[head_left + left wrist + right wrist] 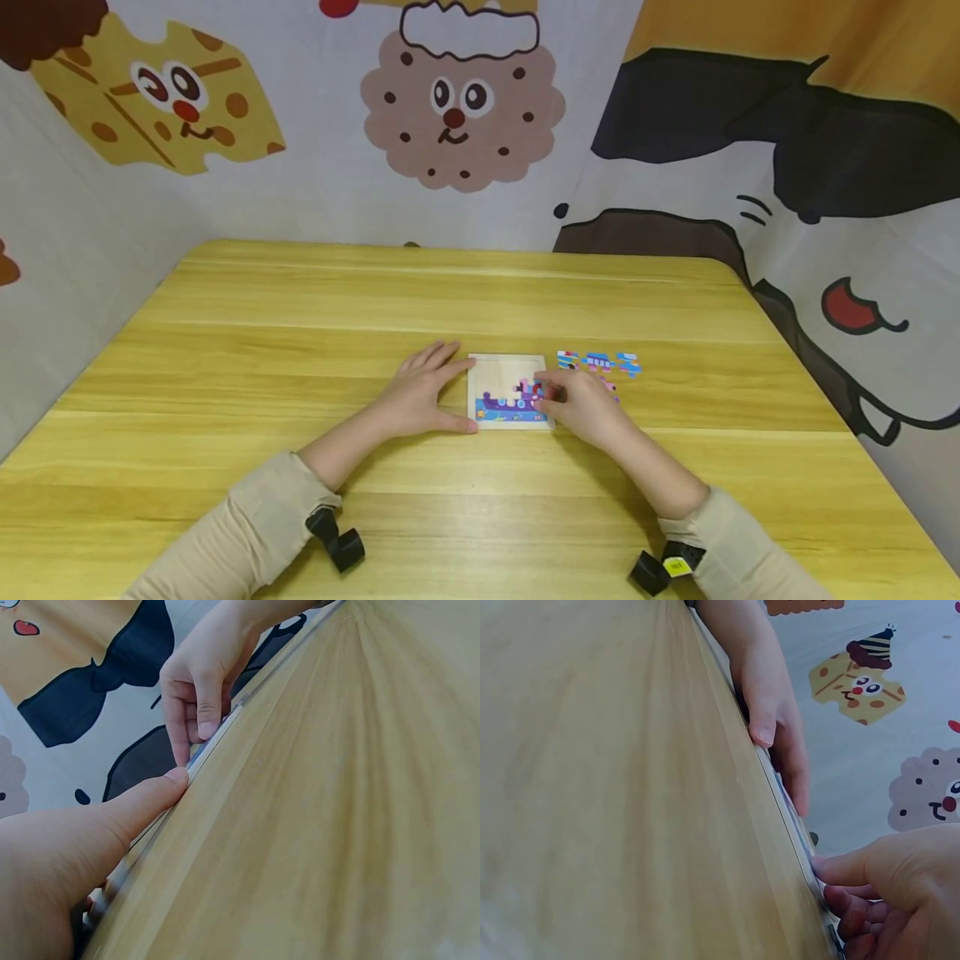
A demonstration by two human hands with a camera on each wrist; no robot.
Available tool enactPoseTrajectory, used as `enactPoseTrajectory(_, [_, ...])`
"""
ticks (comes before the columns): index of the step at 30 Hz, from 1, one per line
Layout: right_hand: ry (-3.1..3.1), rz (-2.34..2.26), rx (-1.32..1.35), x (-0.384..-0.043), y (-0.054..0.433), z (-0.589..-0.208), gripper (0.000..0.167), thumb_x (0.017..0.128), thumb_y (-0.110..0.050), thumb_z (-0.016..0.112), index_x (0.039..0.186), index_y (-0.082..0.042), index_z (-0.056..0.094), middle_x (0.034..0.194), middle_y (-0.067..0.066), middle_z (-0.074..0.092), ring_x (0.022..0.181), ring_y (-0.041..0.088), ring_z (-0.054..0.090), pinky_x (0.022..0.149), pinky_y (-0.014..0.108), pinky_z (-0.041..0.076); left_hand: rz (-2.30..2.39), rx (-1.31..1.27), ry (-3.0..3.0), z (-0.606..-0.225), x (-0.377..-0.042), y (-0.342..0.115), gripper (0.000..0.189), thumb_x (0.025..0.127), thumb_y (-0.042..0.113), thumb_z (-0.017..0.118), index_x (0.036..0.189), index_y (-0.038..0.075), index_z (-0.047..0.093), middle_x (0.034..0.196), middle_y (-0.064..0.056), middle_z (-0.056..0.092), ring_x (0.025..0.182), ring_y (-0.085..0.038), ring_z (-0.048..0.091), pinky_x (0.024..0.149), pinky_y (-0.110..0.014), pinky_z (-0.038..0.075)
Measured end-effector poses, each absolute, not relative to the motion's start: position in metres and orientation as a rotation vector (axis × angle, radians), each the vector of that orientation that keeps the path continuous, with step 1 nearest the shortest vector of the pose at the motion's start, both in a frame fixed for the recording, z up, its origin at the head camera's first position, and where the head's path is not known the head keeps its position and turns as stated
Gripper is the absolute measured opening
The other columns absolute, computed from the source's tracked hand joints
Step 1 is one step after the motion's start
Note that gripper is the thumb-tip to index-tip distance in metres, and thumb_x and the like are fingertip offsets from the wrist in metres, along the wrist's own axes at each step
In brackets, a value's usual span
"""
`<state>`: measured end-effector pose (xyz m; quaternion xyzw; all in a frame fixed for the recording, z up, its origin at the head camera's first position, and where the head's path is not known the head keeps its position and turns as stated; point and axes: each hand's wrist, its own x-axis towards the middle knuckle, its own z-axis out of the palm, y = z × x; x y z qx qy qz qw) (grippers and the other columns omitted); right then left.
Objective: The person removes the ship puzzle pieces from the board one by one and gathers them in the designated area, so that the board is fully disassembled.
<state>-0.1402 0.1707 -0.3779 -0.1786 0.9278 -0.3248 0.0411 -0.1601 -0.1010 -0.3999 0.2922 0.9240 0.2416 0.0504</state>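
Observation:
A small square jigsaw board [506, 371] with a pale wooden rim lies on the table. Fitted pieces along its lower part show a purple boat [506, 403] on blue sea; bare wood shows above. My left hand [420, 396] is spread at the board's left side, index fingertip at the upper corner and thumb [161, 791] at the lower one. Over the board's right edge, my right hand [588, 404] pinches a puzzle piece between thumb and index finger, mostly hidden by the fingers. Its other fingers are curled in the right wrist view.
Several loose puzzle pieces [598, 362] lie right of the board, some partly behind the right hand. The wood-grain table [375, 292] reaches back to a cloth [300, 167] printed with cartoon figures. Black wrist straps with cameras sit on both sleeves [262, 508].

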Motion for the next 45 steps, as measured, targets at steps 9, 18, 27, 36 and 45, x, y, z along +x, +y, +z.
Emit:
enactPoseTrajectory(9, [2.825, -1.001, -0.538, -0.142, 0.17, -0.377, 0.035, 0.083, -0.006, 0.074, 0.116, 0.002, 0.065, 0.074, -0.003, 0.054, 0.061, 0.012, 0.046, 0.051, 0.024, 0.038, 0.727, 0.896, 2.815, -0.401, -0.161, -0.102, 0.1, 0.071, 0.072, 0.066, 0.15, 0.019, 0.036, 0.158, -0.012, 0.016, 0.143, -0.034, 0.007, 0.112, -0.056, 0.006])
enactPoseTrajectory(18, [2.816, -1.016, -0.488, -0.143, 0.166, -0.376, 0.032, 0.082, -0.003, 0.073, 0.113, 0.0, 0.063, 0.076, -0.001, 0.054, 0.064, 0.013, 0.048, 0.054, 0.025, 0.042, 0.729, 0.887, 2.81, -0.399, -0.16, -0.103, 0.1, 0.071, 0.071, 0.067, 0.15, 0.019, 0.035, 0.158, -0.012, 0.015, 0.143, -0.034, 0.007, 0.112, -0.056, 0.006])
enactPoseTrajectory(27, [2.941, -0.929, -0.544, -0.137, 0.164, -0.377, 0.034, 0.082, -0.007, 0.075, 0.112, -0.004, 0.061, 0.073, -0.007, 0.055, 0.06, 0.011, 0.048, 0.059, 0.03, 0.044, 0.72, 0.886, 2.813, -0.399, -0.16, -0.103, 0.1, 0.071, 0.071, 0.067, 0.15, 0.019, 0.035, 0.158, -0.013, 0.015, 0.143, -0.034, 0.007, 0.112, -0.055, 0.006])
enactPoseTrajectory(36, [2.984, -0.979, -0.603, -0.135, 0.166, -0.38, 0.033, 0.079, -0.005, 0.077, 0.109, -0.004, 0.062, 0.08, -0.004, 0.055, 0.065, 0.012, 0.047, 0.059, 0.029, 0.044, 0.718, 0.889, 2.802, -0.398, -0.16, -0.102, 0.099, 0.072, 0.07, 0.067, 0.15, 0.019, 0.034, 0.158, -0.012, 0.014, 0.143, -0.034, 0.006, 0.112, -0.055, 0.005])
enactPoseTrajectory(45, [2.961, -1.1, -0.575, -0.132, 0.168, -0.382, 0.031, 0.079, -0.001, 0.076, 0.106, -0.006, 0.061, 0.083, -0.003, 0.059, 0.064, 0.013, 0.048, 0.057, 0.027, 0.045, 0.714, 0.894, 2.805, -0.4, -0.161, -0.102, 0.101, 0.071, 0.073, 0.065, 0.15, 0.02, 0.034, 0.158, -0.012, 0.014, 0.144, -0.034, 0.006, 0.112, -0.055, 0.005])
